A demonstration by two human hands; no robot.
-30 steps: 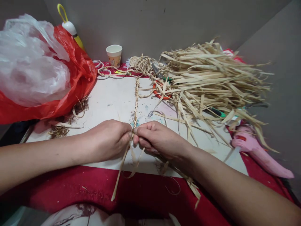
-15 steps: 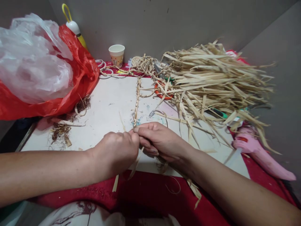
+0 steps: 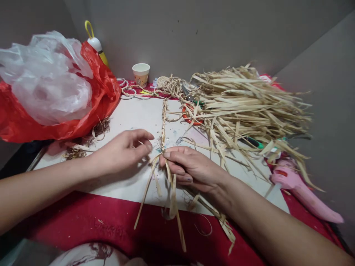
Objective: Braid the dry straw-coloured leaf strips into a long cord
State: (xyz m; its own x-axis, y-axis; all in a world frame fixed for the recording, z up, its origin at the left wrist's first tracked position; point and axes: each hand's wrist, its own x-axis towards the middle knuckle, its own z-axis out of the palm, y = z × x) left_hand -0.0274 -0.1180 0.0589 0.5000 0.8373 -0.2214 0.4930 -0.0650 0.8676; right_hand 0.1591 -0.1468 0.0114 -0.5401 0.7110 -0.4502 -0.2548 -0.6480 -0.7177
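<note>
Our left hand (image 3: 126, 149), loosely spread, has moved off the braid (image 3: 163, 125); our right hand (image 3: 194, 166) pinches it. We cannot read the cup's print (image 3: 141, 80).

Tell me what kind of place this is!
It's probably a little craft corner. There's a big bundle of dry, straw-like strips, a braid pinched in the right hand, and what may be a pink glue gun.

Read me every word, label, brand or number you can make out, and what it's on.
No text can be read.
Paper cup: small printed design; any lettering too small to read.
Pink glue gun: red patch, no legible marking.
Red bag: no lettering visible.
</note>
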